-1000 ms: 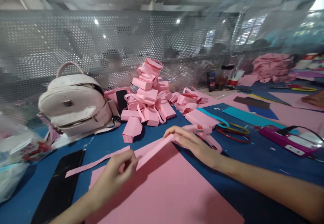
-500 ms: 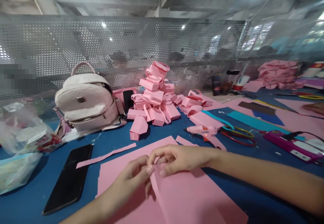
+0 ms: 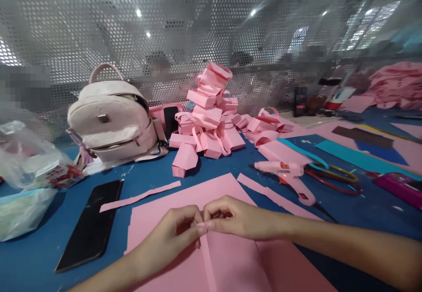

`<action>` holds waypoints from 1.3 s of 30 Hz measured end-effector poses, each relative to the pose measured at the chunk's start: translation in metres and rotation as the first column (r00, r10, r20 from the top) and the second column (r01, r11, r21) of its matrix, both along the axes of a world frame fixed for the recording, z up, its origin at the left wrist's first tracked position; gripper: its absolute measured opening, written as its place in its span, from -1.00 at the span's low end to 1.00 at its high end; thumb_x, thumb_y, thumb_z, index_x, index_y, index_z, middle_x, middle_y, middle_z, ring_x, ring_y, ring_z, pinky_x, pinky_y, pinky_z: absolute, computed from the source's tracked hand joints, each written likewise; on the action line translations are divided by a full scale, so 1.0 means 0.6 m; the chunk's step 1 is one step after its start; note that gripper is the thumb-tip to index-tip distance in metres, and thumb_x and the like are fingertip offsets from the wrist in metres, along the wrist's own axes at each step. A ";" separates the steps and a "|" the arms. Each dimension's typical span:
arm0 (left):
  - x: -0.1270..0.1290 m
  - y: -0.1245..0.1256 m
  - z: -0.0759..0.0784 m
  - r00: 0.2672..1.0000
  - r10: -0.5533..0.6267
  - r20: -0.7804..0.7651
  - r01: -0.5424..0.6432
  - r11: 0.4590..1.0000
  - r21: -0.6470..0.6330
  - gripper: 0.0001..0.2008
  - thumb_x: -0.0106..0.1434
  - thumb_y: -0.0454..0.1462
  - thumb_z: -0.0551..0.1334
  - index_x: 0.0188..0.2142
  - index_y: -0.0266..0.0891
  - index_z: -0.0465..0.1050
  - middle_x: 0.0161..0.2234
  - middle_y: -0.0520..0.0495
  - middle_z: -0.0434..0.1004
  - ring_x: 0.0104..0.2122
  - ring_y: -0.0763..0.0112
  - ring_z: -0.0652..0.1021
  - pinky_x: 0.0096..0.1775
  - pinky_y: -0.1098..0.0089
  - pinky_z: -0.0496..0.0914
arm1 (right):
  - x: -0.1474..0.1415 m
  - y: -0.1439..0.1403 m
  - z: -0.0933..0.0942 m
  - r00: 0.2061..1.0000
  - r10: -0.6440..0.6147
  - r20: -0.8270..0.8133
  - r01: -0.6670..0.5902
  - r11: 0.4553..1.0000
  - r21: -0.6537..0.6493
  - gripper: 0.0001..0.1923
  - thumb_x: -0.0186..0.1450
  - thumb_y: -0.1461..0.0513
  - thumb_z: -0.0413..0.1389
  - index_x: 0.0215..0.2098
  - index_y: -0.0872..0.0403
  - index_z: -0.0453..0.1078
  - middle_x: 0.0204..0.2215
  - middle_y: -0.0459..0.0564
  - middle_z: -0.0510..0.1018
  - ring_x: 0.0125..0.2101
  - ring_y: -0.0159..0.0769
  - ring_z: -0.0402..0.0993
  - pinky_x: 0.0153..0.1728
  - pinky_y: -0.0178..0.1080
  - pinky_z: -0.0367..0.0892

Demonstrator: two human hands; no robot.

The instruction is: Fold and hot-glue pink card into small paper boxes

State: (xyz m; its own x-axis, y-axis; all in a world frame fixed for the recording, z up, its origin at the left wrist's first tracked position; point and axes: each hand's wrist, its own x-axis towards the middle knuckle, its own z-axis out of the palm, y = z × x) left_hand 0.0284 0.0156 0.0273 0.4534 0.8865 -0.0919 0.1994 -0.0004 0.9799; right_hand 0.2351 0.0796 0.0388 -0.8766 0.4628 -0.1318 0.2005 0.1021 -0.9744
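Note:
My left hand (image 3: 174, 237) and my right hand (image 3: 235, 217) meet fingertip to fingertip over a large pink paper sheet (image 3: 184, 195) on the blue table. Together they pinch one end of a narrow pink strip (image 3: 207, 263), which runs from the fingers toward me across the sheet. Both hands have their fingers closed on that strip end. A loose pink strip (image 3: 140, 196) lies left of the sheet, and another pink strip (image 3: 270, 195) lies to its right.
A black phone (image 3: 90, 224) lies at left, beside plastic bags (image 3: 24, 182). A pale backpack (image 3: 110, 118) and a pile of folded pink boxes (image 3: 207, 120) stand behind. A pink glue gun (image 3: 285, 173), scissors (image 3: 332, 180) and coloured sheets (image 3: 362, 153) lie at right, before a perforated metal screen (image 3: 99, 32).
A second ago my hands held the strip stretched out between them, apart. They have come together and now pinch it at one spot. The view has dipped down and drawn closer.

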 end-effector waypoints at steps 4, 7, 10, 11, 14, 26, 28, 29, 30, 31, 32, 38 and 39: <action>-0.001 -0.002 -0.003 0.999 0.008 -0.038 -0.008 1.000 0.011 -0.66 0.41 -0.06 0.17 -0.41 -0.22 0.30 -0.46 0.07 0.35 -0.41 0.43 0.34 -0.32 0.44 0.23 | 0.002 0.003 -0.015 0.999 -0.001 -0.039 0.000 1.000 -0.017 -0.62 0.36 -0.03 0.15 -0.40 0.11 0.34 -0.48 -0.18 0.24 -0.44 -0.41 0.09 -0.41 -0.32 0.02; 0.001 -0.003 -0.004 0.998 0.026 -0.057 -0.025 1.000 0.007 -0.68 0.41 -0.09 0.17 -0.42 -0.21 0.27 -0.46 0.08 0.29 -0.40 0.42 0.32 -0.32 0.44 0.21 | 0.003 0.004 -0.021 0.999 -0.009 -0.043 0.008 1.000 -0.019 -0.65 0.35 0.01 0.16 -0.40 0.11 0.35 -0.49 -0.18 0.24 -0.44 -0.41 0.09 -0.41 -0.31 0.02; 0.003 -0.003 -0.005 0.996 0.041 -0.078 -0.040 0.999 0.017 -0.66 0.38 -0.09 0.17 -0.45 -0.20 0.23 -0.47 0.08 0.26 -0.41 0.41 0.29 -0.33 0.43 0.19 | 0.004 0.004 -0.022 0.999 -0.017 -0.044 0.017 1.000 -0.001 -0.70 0.36 0.05 0.16 -0.39 0.11 0.38 -0.50 -0.18 0.25 -0.44 -0.41 0.09 -0.41 -0.31 0.03; 0.004 -0.004 -0.005 0.995 0.045 -0.084 -0.043 0.999 0.024 -0.66 0.38 -0.09 0.17 -0.46 -0.20 0.23 -0.47 0.08 0.26 -0.41 0.41 0.29 -0.34 0.42 0.18 | 0.004 0.003 -0.021 0.999 -0.019 -0.042 0.019 1.000 0.003 -0.71 0.36 0.07 0.15 -0.39 0.11 0.39 -0.50 -0.18 0.25 -0.44 -0.41 0.09 -0.40 -0.31 0.03; 0.003 -0.003 -0.006 0.995 0.054 -0.084 -0.053 0.998 0.017 -0.68 0.37 -0.09 0.17 -0.45 -0.21 0.24 -0.47 0.07 0.26 -0.42 0.41 0.28 -0.34 0.41 0.17 | 0.002 0.002 -0.021 0.999 -0.031 -0.038 0.031 0.999 -0.011 -0.72 0.37 0.09 0.15 -0.38 0.11 0.39 -0.49 -0.18 0.26 -0.43 -0.41 0.10 -0.40 -0.32 0.03; -0.004 0.004 -0.015 0.995 0.091 0.030 -0.090 0.995 -0.045 -0.60 0.35 -0.03 0.25 -0.47 -0.21 0.23 -0.48 0.10 0.22 -0.44 0.44 0.24 -0.37 0.41 0.13 | -0.001 0.002 -0.021 0.987 -0.160 -0.012 0.154 0.969 -0.192 -0.55 0.20 -0.06 0.33 -0.44 0.12 0.33 -0.60 -0.26 0.19 -0.55 -0.49 0.00 -0.55 -0.35 -0.12; -0.003 0.003 -0.015 0.994 0.104 0.035 -0.102 0.994 -0.047 -0.61 0.35 -0.03 0.25 -0.47 -0.21 0.24 -0.48 0.10 0.23 -0.44 0.44 0.25 -0.37 0.41 0.13 | -0.001 0.002 -0.022 0.985 -0.173 -0.023 0.165 0.967 -0.196 -0.54 0.20 -0.07 0.32 -0.44 0.11 0.31 -0.60 -0.26 0.21 -0.55 -0.50 0.01 -0.55 -0.36 -0.11; -0.004 0.004 -0.015 0.994 0.099 0.037 -0.097 0.993 -0.059 -0.62 0.34 -0.04 0.26 -0.46 -0.21 0.26 -0.48 0.10 0.23 -0.44 0.44 0.24 -0.37 0.41 0.13 | -0.001 0.003 -0.022 0.984 -0.175 -0.024 0.167 0.966 -0.196 -0.54 0.20 -0.07 0.32 -0.43 0.11 0.31 -0.60 -0.26 0.22 -0.55 -0.49 0.02 -0.55 -0.36 -0.11; -0.004 0.005 -0.015 0.995 0.086 0.042 -0.083 0.994 -0.078 -0.64 0.33 -0.04 0.28 -0.45 -0.22 0.28 -0.48 0.10 0.22 -0.44 0.45 0.23 -0.37 0.41 0.13 | -0.001 0.003 -0.023 0.984 -0.177 -0.023 0.169 0.966 -0.195 -0.54 0.21 -0.07 0.32 -0.43 0.11 0.31 -0.59 -0.25 0.23 -0.55 -0.49 0.02 -0.55 -0.36 -0.11; -0.005 0.006 -0.016 0.996 0.072 0.044 -0.067 0.993 -0.099 -0.65 0.32 -0.05 0.29 -0.44 -0.22 0.30 -0.48 0.11 0.21 -0.44 0.45 0.22 -0.37 0.42 0.13 | 0.000 0.003 -0.024 0.984 -0.178 -0.024 0.170 0.966 -0.195 -0.55 0.21 -0.06 0.32 -0.42 0.11 0.31 -0.59 -0.25 0.22 -0.55 -0.49 0.02 -0.55 -0.36 -0.11; -0.006 0.007 -0.017 0.997 0.059 0.043 -0.054 0.992 -0.116 -0.65 0.30 -0.06 0.31 -0.44 -0.23 0.31 -0.49 0.11 0.19 -0.44 0.45 0.22 -0.37 0.42 0.12 | 0.000 0.003 -0.025 0.984 -0.177 -0.027 0.168 0.966 -0.195 -0.55 0.22 -0.06 0.31 -0.42 0.11 0.31 -0.59 -0.25 0.22 -0.55 -0.50 0.02 -0.55 -0.35 -0.11; -0.010 0.011 -0.025 0.995 0.065 0.078 -0.055 0.992 -0.114 -0.60 0.28 -0.06 0.33 -0.50 -0.21 0.23 -0.50 0.11 0.20 -0.45 0.46 0.23 -0.32 0.40 0.15 | 0.002 0.004 -0.021 0.986 -0.162 -0.050 0.151 0.972 -0.178 -0.54 0.24 -0.08 0.29 -0.43 0.12 0.31 -0.60 -0.26 0.23 -0.56 -0.51 0.02 -0.56 -0.36 -0.10; -0.010 0.010 -0.025 0.994 0.072 0.078 -0.063 0.991 -0.120 -0.60 0.27 -0.04 0.33 -0.49 -0.21 0.24 -0.50 0.11 0.21 -0.45 0.45 0.24 -0.35 0.41 0.14 | 0.002 0.004 -0.020 0.986 -0.159 -0.051 0.148 0.972 -0.182 -0.54 0.23 -0.08 0.29 -0.43 0.12 0.31 -0.60 -0.26 0.22 -0.56 -0.51 0.02 -0.57 -0.37 -0.10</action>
State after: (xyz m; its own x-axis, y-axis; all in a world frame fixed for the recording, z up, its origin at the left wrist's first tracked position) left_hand 0.0224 0.0215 0.0123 0.4032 0.9007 -0.1617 0.1136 0.1260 0.9855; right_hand 0.2363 0.0817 0.0270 -0.8062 0.5670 -0.1690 0.1359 -0.1004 -0.9856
